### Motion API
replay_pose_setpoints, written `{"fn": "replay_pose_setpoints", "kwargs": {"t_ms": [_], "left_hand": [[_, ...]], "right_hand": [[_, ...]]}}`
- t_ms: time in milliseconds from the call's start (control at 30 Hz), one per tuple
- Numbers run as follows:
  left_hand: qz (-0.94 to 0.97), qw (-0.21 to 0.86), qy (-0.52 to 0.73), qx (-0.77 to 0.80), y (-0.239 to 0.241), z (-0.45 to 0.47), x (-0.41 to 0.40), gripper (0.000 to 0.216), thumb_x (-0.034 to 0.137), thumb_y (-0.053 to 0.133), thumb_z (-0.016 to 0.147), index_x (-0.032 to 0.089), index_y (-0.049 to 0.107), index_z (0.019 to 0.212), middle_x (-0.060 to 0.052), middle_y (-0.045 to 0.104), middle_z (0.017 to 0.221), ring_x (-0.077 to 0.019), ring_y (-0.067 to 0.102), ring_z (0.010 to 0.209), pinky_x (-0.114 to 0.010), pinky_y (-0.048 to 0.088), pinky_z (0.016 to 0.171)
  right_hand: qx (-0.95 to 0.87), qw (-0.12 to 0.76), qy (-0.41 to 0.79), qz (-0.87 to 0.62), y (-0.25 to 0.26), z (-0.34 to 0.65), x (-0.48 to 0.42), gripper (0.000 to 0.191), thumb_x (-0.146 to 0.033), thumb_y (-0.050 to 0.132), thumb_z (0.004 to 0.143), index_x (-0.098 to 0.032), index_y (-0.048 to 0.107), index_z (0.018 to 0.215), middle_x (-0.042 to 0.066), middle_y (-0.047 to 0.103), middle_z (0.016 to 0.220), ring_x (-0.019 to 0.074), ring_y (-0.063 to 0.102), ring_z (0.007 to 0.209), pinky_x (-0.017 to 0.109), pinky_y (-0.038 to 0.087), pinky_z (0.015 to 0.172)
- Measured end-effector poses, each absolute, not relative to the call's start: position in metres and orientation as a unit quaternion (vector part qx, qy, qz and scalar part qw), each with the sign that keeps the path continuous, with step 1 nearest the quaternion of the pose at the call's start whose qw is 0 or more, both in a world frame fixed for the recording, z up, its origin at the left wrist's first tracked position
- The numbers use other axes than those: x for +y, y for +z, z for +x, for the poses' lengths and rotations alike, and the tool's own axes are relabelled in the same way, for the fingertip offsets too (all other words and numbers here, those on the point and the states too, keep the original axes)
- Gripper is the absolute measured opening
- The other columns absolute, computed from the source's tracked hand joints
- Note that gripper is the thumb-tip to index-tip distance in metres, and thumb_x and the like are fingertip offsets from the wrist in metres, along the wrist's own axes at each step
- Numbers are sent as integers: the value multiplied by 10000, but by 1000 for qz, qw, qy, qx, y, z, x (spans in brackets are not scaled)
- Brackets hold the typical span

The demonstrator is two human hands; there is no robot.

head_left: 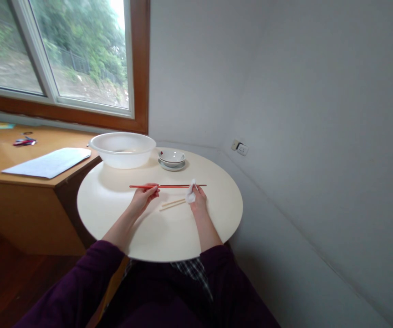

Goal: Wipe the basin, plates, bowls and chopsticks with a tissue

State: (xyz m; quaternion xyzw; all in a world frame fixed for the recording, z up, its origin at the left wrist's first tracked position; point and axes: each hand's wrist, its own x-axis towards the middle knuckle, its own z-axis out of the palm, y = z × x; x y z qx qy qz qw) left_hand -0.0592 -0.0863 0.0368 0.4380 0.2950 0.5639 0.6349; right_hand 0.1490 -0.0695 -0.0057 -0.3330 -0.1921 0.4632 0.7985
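My left hand is closed around the red chopsticks, which lie level above the round table. A thin dark length runs along their right part and sticks out past my right hand. Whether one or two sticks are held, I cannot tell for sure. My right hand pinches a white cloth or tissue, which wraps around the right portion of the chopsticks. Below them on the tabletop rests a pair of pale wooden chopsticks, their right ends close to my right hand.
On the round white table, a large translucent basin stands at the back left, beside white bowls stacked on a plate. Left is a wooden desk with white paper. A wall with a socket bounds the right.
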Motion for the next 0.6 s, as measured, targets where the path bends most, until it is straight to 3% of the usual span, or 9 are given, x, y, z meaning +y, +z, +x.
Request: {"fn": "replay_pose_setpoints", "kwargs": {"t_ms": [600], "left_hand": [[339,628,631,306,27,-64,-73,189,188,678,569,96,631,728,-9,606,591,-89,561,569,-238,480,603]], "right_hand": [[-131,839,397,-350,-17,169,-59,223,-137,715,611,-171,543,748,-40,649,645,85,614,591,172,505,560]]}}
